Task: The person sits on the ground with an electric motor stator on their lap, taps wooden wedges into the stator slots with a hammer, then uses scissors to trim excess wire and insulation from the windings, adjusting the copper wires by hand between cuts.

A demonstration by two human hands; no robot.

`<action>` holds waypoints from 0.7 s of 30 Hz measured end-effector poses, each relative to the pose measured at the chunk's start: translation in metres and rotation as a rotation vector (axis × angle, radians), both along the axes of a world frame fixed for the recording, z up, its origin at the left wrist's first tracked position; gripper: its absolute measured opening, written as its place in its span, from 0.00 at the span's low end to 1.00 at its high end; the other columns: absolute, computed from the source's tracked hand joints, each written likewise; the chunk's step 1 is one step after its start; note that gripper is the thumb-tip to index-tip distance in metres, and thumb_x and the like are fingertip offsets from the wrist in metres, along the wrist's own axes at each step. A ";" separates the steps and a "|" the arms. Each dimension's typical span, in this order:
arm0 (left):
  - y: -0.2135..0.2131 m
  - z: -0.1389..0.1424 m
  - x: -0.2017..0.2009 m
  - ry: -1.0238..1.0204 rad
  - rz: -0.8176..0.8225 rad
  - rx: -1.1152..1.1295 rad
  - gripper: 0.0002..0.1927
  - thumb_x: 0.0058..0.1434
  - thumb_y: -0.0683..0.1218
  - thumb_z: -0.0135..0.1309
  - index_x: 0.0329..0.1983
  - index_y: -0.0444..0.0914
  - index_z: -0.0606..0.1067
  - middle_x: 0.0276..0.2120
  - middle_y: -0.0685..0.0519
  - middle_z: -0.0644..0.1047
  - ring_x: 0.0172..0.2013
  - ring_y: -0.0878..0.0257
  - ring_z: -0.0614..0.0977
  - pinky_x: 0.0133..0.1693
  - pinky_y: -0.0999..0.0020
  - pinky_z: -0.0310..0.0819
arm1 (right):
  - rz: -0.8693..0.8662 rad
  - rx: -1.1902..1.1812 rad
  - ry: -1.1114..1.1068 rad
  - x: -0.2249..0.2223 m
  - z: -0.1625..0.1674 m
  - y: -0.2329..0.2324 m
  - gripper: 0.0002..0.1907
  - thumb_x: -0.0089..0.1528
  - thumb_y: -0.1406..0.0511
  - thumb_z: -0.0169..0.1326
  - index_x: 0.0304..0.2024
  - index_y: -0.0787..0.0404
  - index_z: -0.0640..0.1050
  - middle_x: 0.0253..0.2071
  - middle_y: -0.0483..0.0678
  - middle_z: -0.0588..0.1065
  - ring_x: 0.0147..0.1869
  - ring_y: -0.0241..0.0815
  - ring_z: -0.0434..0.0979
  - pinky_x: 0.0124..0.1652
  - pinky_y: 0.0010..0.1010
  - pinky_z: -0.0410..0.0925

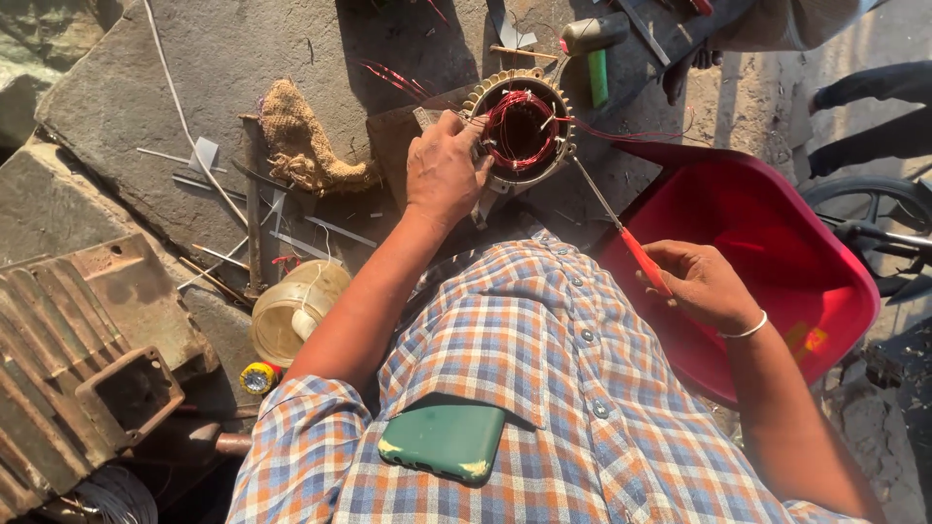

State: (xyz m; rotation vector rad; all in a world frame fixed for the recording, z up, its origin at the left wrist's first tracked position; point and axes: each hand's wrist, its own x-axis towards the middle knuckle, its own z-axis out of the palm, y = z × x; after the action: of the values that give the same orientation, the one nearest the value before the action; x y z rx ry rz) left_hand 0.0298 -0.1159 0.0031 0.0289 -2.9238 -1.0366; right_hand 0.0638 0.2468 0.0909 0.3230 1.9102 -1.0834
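My left hand [444,171] grips the rim of a round metal stator ring [521,130] with red copper wire wound inside it, standing on the stone slab [233,58]. My right hand [701,283] holds a screwdriver [621,233] by its red handle. Its long thin shaft reaches up to the right edge of the stator. A green phone [445,440] sticks out of my checked shirt's chest pocket.
A red plastic chair [777,243] stands at the right. A burlap rag [299,146], thin metal strips, a transparent tape roll [291,311] and a rusty finned motor housing [78,340] lie at the left. A hammer [594,39] lies beyond the stator. A wheel [869,209] shows at far right.
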 end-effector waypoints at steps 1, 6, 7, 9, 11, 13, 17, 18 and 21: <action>-0.004 0.000 -0.001 0.032 -0.017 0.004 0.23 0.52 0.47 0.65 0.53 0.42 0.79 0.40 0.50 0.75 0.43 0.51 0.78 0.44 0.55 0.69 | 0.011 0.027 0.007 0.003 0.002 -0.005 0.20 0.62 0.63 0.56 0.56 0.60 0.80 0.37 0.45 0.81 0.37 0.32 0.78 0.33 0.24 0.70; -0.019 0.000 -0.004 0.028 -0.088 -0.058 0.15 0.59 0.47 0.63 0.48 0.41 0.79 0.41 0.49 0.73 0.43 0.52 0.77 0.45 0.55 0.69 | -0.021 0.024 0.030 0.017 0.003 -0.023 0.20 0.62 0.63 0.57 0.57 0.61 0.80 0.36 0.46 0.81 0.36 0.31 0.76 0.32 0.23 0.70; -0.019 0.000 -0.003 0.001 -0.097 -0.040 0.14 0.58 0.48 0.64 0.46 0.41 0.79 0.40 0.50 0.73 0.42 0.52 0.78 0.45 0.55 0.69 | -0.039 0.009 0.030 0.019 0.002 -0.026 0.20 0.62 0.64 0.57 0.56 0.62 0.80 0.36 0.46 0.80 0.35 0.31 0.76 0.31 0.23 0.69; -0.018 0.000 -0.004 0.022 -0.107 -0.038 0.13 0.56 0.50 0.64 0.43 0.41 0.79 0.40 0.50 0.74 0.41 0.52 0.78 0.43 0.55 0.68 | -0.075 -0.020 0.037 0.022 -0.001 -0.031 0.20 0.63 0.64 0.57 0.56 0.63 0.80 0.35 0.45 0.80 0.34 0.31 0.75 0.30 0.23 0.68; -0.016 -0.002 -0.004 0.111 -0.102 -0.067 0.14 0.55 0.49 0.63 0.41 0.39 0.80 0.39 0.50 0.74 0.41 0.52 0.78 0.42 0.56 0.67 | -0.084 -0.025 0.034 0.024 -0.004 -0.037 0.20 0.62 0.64 0.57 0.56 0.63 0.80 0.35 0.45 0.80 0.32 0.30 0.74 0.30 0.23 0.67; -0.014 -0.005 -0.004 0.093 -0.065 -0.063 0.12 0.55 0.50 0.63 0.39 0.41 0.80 0.38 0.51 0.74 0.39 0.53 0.78 0.41 0.56 0.65 | -0.075 -0.025 0.029 0.024 -0.006 -0.043 0.20 0.62 0.64 0.57 0.56 0.63 0.80 0.34 0.44 0.80 0.30 0.30 0.71 0.30 0.22 0.66; -0.011 -0.013 -0.007 0.105 -0.053 -0.149 0.06 0.56 0.49 0.62 0.34 0.44 0.80 0.37 0.55 0.75 0.39 0.56 0.77 0.43 0.56 0.63 | -0.055 -0.039 0.019 0.023 -0.005 -0.053 0.20 0.62 0.65 0.58 0.56 0.63 0.80 0.33 0.43 0.78 0.29 0.29 0.69 0.29 0.22 0.66; -0.010 -0.015 -0.009 0.148 -0.084 -0.202 0.05 0.56 0.48 0.61 0.34 0.43 0.79 0.37 0.54 0.75 0.39 0.56 0.77 0.43 0.56 0.64 | -0.056 -0.048 0.022 0.023 -0.004 -0.054 0.20 0.61 0.65 0.58 0.56 0.63 0.80 0.33 0.43 0.78 0.29 0.28 0.69 0.29 0.22 0.66; -0.013 -0.015 -0.013 0.259 -0.118 -0.286 0.08 0.55 0.46 0.60 0.36 0.41 0.77 0.38 0.51 0.75 0.38 0.56 0.77 0.42 0.57 0.64 | -0.060 -0.067 0.047 0.022 -0.001 -0.055 0.20 0.62 0.64 0.58 0.56 0.64 0.80 0.33 0.42 0.79 0.30 0.27 0.68 0.29 0.20 0.65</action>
State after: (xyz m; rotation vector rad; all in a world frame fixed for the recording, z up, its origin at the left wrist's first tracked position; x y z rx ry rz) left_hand 0.0172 -0.1289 -0.0117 -0.2676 -2.8266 -0.5721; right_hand 0.0860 0.1916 0.0902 0.3215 1.9114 -1.2012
